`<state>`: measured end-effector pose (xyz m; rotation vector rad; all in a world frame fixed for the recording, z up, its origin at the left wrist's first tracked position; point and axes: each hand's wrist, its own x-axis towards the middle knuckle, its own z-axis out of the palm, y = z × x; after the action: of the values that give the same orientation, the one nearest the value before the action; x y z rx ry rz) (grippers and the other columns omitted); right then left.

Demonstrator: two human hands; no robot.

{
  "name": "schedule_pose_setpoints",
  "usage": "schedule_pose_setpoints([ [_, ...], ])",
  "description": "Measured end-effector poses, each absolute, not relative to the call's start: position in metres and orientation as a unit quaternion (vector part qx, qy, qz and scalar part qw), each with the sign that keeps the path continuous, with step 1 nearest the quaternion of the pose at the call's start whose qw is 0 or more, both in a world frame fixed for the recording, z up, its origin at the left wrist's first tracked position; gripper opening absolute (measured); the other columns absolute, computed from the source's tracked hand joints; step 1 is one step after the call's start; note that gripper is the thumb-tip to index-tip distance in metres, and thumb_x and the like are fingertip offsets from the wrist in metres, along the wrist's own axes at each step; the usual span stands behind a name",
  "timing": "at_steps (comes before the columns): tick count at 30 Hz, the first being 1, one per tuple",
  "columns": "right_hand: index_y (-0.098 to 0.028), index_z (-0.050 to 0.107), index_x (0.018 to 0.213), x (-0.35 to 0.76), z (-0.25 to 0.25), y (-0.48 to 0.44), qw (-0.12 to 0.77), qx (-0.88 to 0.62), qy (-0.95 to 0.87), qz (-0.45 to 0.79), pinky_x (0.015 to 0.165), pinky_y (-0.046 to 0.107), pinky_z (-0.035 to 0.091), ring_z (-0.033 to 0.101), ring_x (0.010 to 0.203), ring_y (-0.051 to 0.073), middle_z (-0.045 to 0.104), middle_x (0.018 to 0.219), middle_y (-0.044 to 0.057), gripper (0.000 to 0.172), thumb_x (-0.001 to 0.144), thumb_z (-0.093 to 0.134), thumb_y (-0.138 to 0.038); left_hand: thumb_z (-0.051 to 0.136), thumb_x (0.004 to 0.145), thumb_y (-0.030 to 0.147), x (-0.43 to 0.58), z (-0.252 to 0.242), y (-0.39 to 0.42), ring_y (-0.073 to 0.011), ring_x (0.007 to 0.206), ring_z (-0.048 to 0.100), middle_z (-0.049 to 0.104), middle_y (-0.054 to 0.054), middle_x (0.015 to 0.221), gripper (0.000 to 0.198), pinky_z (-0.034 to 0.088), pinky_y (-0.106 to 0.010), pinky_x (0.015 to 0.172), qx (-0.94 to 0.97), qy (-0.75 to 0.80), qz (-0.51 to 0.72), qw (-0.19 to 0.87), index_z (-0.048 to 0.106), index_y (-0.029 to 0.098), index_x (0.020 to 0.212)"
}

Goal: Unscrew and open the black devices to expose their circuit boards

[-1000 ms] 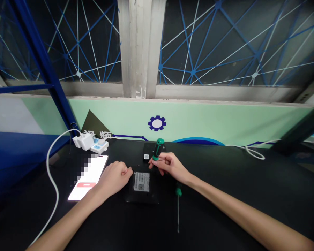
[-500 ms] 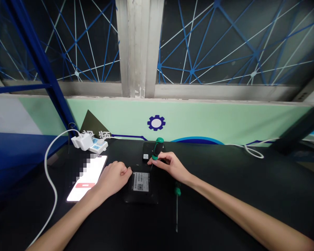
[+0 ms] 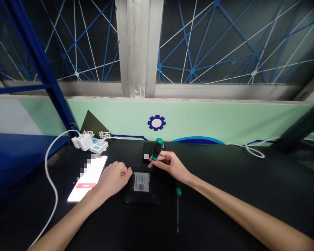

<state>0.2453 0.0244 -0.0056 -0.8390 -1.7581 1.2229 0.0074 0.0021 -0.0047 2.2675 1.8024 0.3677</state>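
Note:
A flat black device case [image 3: 152,198] with a white printed label [image 3: 142,182] lies on the black table. My left hand [image 3: 117,177] is closed at its upper left corner, with the thumb side on the edge; the curled fingertips are hidden. In my right hand [image 3: 170,163] is a green-and-black screwdriver [image 3: 157,148], pinched low on its handle. It stands nearly upright over the case's upper right corner, the tip too small to make out. Below my right wrist lies a second screwdriver [image 3: 178,205], its shaft pointing towards me and its handle partly hidden by the wrist.
Behind the case sits a smaller black box [image 3: 146,150] with a white code sticker. A lit phone [image 3: 90,177] lies left, partly under my left forearm. White plugs in a power strip [image 3: 98,146] and a white cable [image 3: 52,184] are further left. Another white cable [image 3: 253,151] lies back right.
My right fingers have shifted slightly around the screwdriver, which stays over the same corner of the case. My left hand keeps its place.

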Motion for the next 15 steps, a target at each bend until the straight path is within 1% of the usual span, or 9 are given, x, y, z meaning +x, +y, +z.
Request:
schedule_pose_setpoints([
  [5,-0.014,0.066,0.092,0.2440,-0.0057,0.0226,0.406,-0.340,-0.687,0.498,0.084,0.037,0.050,0.070,0.083,0.022,0.078,0.088,0.011,0.037,0.085,0.070,-0.051,0.048,0.089,0.029,0.0068,-0.0059,0.0025,-0.0122,0.051,0.013,0.020,0.005,0.052,0.052,0.012,-0.031,0.057,0.770,0.615,0.131,0.109,0.017,0.020,0.047],
  [8,-0.015,0.068,0.086,0.2431,-0.0062,0.0233,0.412,-0.338,-0.695,0.482,0.084,0.037,0.051,0.070,0.085,0.022,0.077,0.088,0.010,0.036,0.083,0.071,-0.051,0.049,0.088,0.028,0.0069,-0.0059,0.0024,-0.0122,0.051,0.014,0.020,0.005,0.052,0.052,0.012,-0.031,0.057,0.769,0.615,0.136,0.108,0.020,0.021,0.046],
  [11,-0.017,0.068,0.078,0.2425,-0.0076,0.0250,0.424,-0.336,-0.694,0.475,0.080,0.035,0.053,0.069,0.081,0.021,0.076,0.087,0.008,0.036,0.078,0.076,-0.051,0.050,0.088,0.028,0.0066,-0.0067,0.0028,-0.0122,0.050,0.018,0.021,0.005,0.052,0.053,0.012,-0.031,0.058,0.768,0.616,0.139,0.108,0.024,0.021,0.043],
  [15,-0.017,0.070,0.077,0.2432,-0.0102,0.0262,0.442,-0.339,-0.676,0.483,0.077,0.033,0.054,0.069,0.077,0.020,0.074,0.082,0.005,0.035,0.073,0.080,-0.050,0.051,0.089,0.029,0.0053,-0.0087,0.0038,-0.0123,0.049,0.023,0.020,0.006,0.053,0.053,0.011,-0.030,0.059,0.772,0.609,0.143,0.114,0.034,0.021,0.040],
])
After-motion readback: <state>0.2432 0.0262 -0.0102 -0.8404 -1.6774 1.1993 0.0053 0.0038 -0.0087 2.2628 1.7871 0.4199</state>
